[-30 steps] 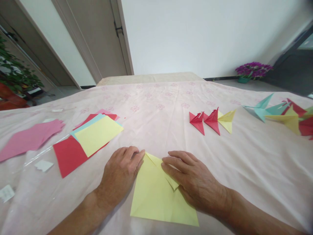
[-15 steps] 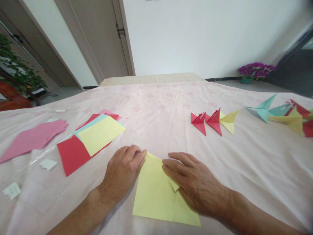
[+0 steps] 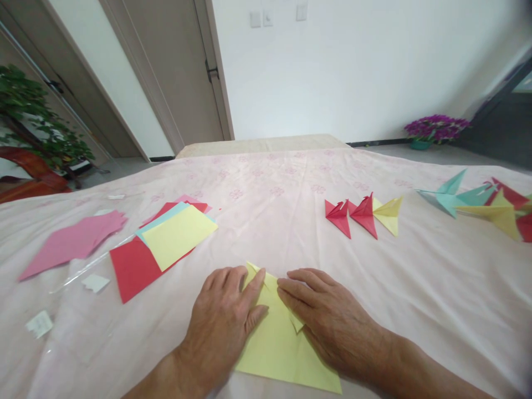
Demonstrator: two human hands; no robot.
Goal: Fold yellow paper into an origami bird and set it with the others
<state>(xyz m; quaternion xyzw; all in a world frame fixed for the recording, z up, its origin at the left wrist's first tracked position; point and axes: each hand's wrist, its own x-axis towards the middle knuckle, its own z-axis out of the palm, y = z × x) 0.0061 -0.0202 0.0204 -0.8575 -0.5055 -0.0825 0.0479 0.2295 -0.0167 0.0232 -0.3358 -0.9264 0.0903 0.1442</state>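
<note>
A yellow sheet of paper (image 3: 286, 354) lies on the tablecloth in front of me, with a narrow strip folded over along its upper right edge. My left hand (image 3: 228, 316) rests on the sheet's left side, thumb and index finger apart, the index fingertip on the fold near the top corner. Flat along the right edge lies my right hand (image 3: 332, 310), its fingers stretched out over the folded strip. A small pointed flap shows beside the right hand. Both palms face down and hide parts of the sheet's sides.
Left of my hands lie coloured sheets: a yellow sheet (image 3: 178, 235), a red sheet (image 3: 135, 269) and pink sheets (image 3: 75, 238). Folded red paper cranes (image 3: 363, 216) and a yellow crane (image 3: 388, 213) stand at the right, with a teal crane (image 3: 449, 194) farther off.
My left hand has moved from the sheet's upper left edge to the right, onto the fold. My right hand stays on the right edge. The view has tilted up slightly.
</note>
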